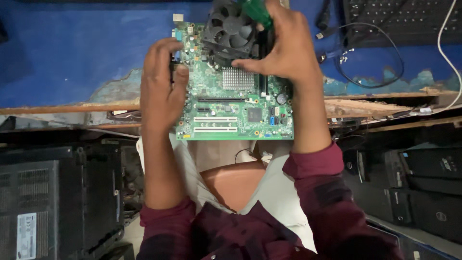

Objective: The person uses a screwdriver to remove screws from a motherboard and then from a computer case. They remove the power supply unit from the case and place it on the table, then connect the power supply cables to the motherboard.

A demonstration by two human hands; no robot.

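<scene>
A green motherboard [226,108] lies on the blue tabletop's worn front edge, partly overhanging it. A black cooling fan [230,30] sits at the board's far end above a small silver heatsink [237,78]. My left hand [161,89] grips the board's left edge, thumb on its surface. My right hand [284,45] is closed around a green-handled screwdriver [256,12], held just right of the fan; its tip is hidden.
A black keyboard [399,19] and looped black cables [368,62] lie at the back right. Black computer cases [57,197] stand on the floor to the left, and more black cases [423,188] to the right. The blue tabletop [72,53] stretches left.
</scene>
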